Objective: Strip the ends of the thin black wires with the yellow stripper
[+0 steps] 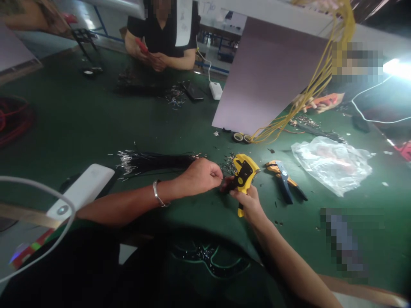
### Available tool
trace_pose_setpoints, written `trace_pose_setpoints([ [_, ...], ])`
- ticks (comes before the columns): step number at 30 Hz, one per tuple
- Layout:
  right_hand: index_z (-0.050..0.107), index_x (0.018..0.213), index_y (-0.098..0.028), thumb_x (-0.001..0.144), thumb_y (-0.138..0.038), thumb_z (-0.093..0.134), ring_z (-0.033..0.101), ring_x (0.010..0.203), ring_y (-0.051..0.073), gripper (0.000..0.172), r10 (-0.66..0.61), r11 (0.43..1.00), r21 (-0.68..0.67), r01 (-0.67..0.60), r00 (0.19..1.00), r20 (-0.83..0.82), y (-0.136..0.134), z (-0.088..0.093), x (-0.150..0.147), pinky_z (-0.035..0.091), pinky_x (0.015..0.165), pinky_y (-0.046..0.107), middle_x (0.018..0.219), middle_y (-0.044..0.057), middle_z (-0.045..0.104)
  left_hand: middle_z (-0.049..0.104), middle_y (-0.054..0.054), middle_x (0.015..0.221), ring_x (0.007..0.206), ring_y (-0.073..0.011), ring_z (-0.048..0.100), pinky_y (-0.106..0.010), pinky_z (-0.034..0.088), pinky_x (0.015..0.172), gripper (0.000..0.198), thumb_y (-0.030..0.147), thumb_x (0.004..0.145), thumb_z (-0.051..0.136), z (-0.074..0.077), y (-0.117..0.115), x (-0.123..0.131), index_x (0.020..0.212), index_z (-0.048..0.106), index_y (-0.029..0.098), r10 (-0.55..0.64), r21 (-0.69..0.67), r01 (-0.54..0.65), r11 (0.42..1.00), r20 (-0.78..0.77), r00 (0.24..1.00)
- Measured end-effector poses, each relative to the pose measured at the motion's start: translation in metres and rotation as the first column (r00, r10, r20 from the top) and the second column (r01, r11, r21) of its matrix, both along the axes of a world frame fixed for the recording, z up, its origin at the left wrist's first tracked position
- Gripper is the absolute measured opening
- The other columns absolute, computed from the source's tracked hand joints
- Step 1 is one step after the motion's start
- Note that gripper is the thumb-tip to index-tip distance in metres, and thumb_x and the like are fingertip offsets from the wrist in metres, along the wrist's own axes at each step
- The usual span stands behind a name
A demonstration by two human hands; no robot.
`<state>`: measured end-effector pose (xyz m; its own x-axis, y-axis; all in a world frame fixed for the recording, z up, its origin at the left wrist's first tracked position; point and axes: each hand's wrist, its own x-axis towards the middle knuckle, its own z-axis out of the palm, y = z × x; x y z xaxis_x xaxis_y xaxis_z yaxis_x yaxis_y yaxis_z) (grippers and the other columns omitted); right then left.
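Note:
My right hand (248, 201) is wrapped round the handles of a yellow and black wire stripper (246, 169), whose head points up and away from me. Just left of it, my left hand (204, 176) is closed in a pinch. Whatever its fingertips hold is too small or hidden to make out. Behind my left hand lies a bundle of black wires (157, 161) with bare, shiny ends at the left. A scatter of small metal pieces (228, 163) lies between my left hand and the stripper's head.
Orange and blue pliers (284, 177) lie right of my right hand, before a clear plastic bag (334, 162). A white power bank (85, 190) lies by my left forearm. Yellow wires (308, 92) hang beside a grey panel (260, 72). Co-workers' hands (156, 60) are across the green table (96, 124).

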<state>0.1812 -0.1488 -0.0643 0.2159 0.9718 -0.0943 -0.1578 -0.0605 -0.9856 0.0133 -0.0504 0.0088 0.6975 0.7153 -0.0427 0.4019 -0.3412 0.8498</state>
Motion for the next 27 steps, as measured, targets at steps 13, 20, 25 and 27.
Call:
trace_pose_setpoints([
  [13,0.067,0.09,-0.019,0.062,-0.022,0.065,0.065,0.075,0.022,0.028,0.013,1.0,0.012,-0.015,0.991,0.131,0.0,0.002,-0.003,0.051,0.077,0.036,0.078,0.003,0.071,0.065,0.0,0.058,0.055,-0.0102,0.053,-0.022,0.037,0.055,0.02,0.015,0.068,0.055,-0.01,-0.001,0.003,0.068,0.075,0.015,-0.024,0.025,0.025,0.999,-0.026,0.999],
  [20,0.063,0.082,-0.018,0.063,-0.021,0.058,0.059,0.068,0.019,0.02,-0.012,1.0,0.024,0.006,0.96,0.281,-0.001,0.006,-0.011,0.048,0.063,0.031,0.072,0.002,0.064,0.072,-0.002,0.069,0.061,-0.012,0.059,-0.023,0.044,0.059,0.028,0.017,0.073,0.053,-0.008,0.001,0.0,0.085,0.078,0.015,-0.059,-0.003,0.059,0.998,-0.049,0.997],
  [25,0.057,0.074,-0.019,0.064,-0.021,0.052,0.052,0.06,0.015,0.011,-0.034,0.998,0.064,0.01,0.922,0.387,-0.002,0.003,-0.017,0.043,0.056,0.026,0.066,-0.001,0.057,0.067,0.001,0.06,0.051,-0.0096,0.05,-0.022,0.041,0.054,0.036,0.016,0.073,0.052,-0.001,0.004,-0.002,0.099,0.077,0.016,-0.105,0.005,0.107,0.994,-0.151,0.983],
  [27,0.056,0.076,-0.018,0.064,-0.021,0.051,0.052,0.061,0.015,0.013,-0.036,0.997,0.082,0.001,0.903,0.427,-0.003,0.002,-0.018,0.043,0.056,0.026,0.067,0.0,0.056,0.061,0.004,0.052,0.048,-0.0089,0.045,-0.021,0.038,0.051,0.038,0.016,0.073,0.051,0.001,0.005,-0.002,0.101,0.076,0.016,-0.119,-0.002,0.121,0.993,-0.19,0.974],
])
